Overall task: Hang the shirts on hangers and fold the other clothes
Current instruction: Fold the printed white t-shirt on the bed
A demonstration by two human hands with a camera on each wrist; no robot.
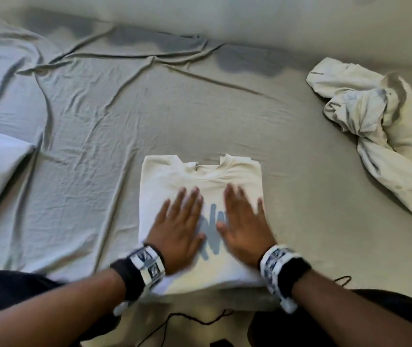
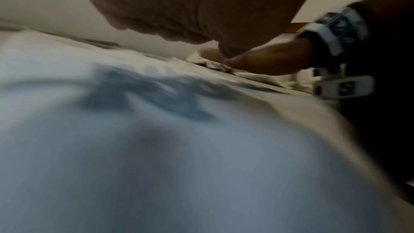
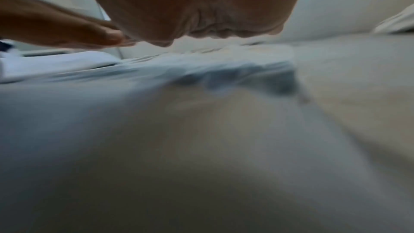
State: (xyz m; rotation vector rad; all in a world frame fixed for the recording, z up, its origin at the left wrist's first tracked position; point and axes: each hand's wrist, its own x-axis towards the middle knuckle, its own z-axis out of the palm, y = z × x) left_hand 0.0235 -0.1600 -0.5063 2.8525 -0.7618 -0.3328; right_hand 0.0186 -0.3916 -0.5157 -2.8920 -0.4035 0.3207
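Two crumpled garments (image 1: 385,116) lie nearby.

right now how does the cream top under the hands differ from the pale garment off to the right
The cream top is folded into a neat flat rectangle; the pale garment lies crumpled and twisted. Both the left hand and right hand press flat on the top; nothing touches the garment. The top shows a blue print; the garment shows none. Both are light-coloured and lie on the grey sheet.

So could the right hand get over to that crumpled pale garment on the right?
Probably yes: the right hand lies flat on the folded shirt, holding nothing, and only bare sheet separates it from the crumpled garment.
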